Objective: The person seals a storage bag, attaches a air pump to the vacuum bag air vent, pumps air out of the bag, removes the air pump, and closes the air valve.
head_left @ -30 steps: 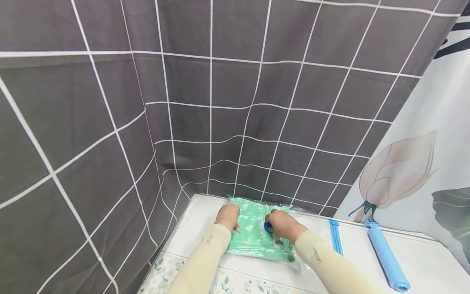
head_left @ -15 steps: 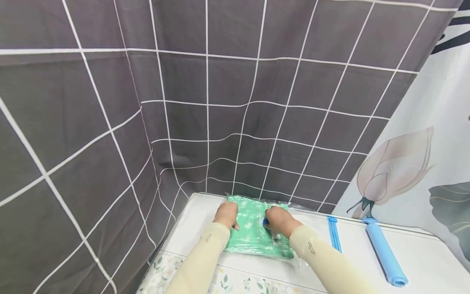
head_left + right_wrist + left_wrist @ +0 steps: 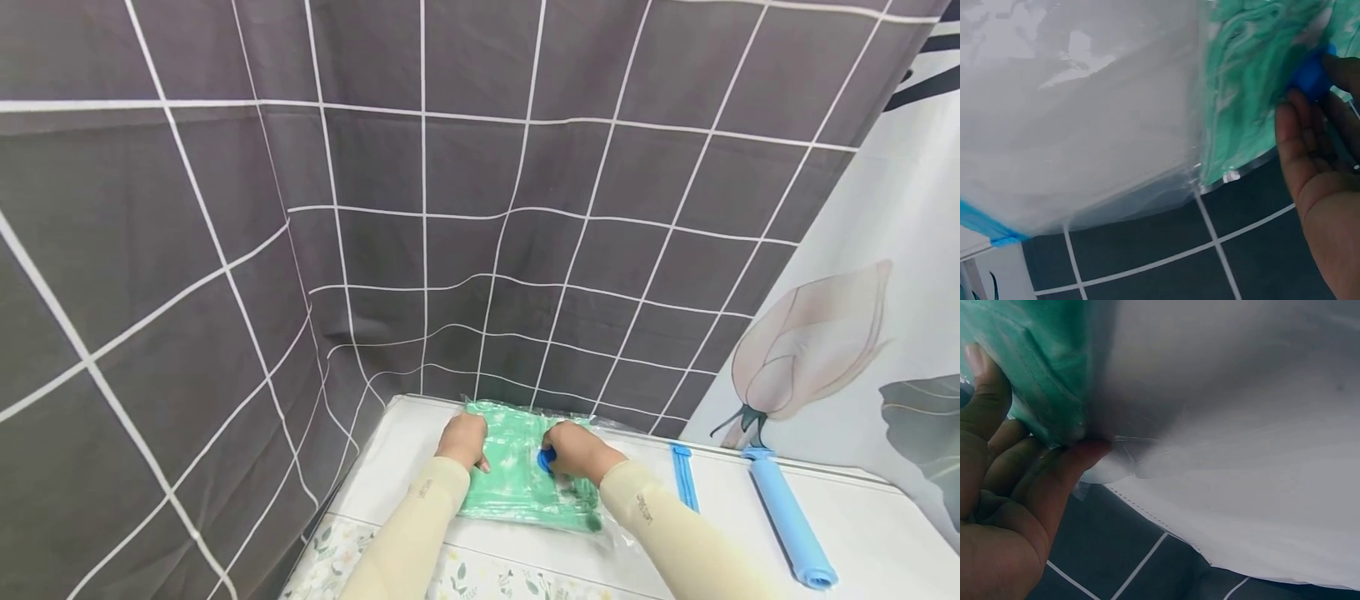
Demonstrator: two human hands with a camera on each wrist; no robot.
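Observation:
A clear plastic storage bag (image 3: 517,442) with folded green fabric inside lies on the white tabletop. My left hand (image 3: 463,437) grips its left edge; in the left wrist view, the thumb lies over the green side and the fingers (image 3: 1063,472) curl at the edge. On the bag's upper side is a round blue valve cap (image 3: 546,460). My right hand (image 3: 577,450) pinches this cap between thumb and fingers, partly covering it, as the right wrist view also shows.
The bag's clear part stretches right to a blue zip strip (image 3: 684,477). Farther right lies a light blue cylinder (image 3: 793,525) with a wider far end. A dark gridded curtain (image 3: 570,250) hangs behind the table, and a floral cloth (image 3: 480,575) covers its front.
Both hands stay on the bag in nearly the same places. My right hand has shifted slightly around the blue cap, which shows more than half a second ago.

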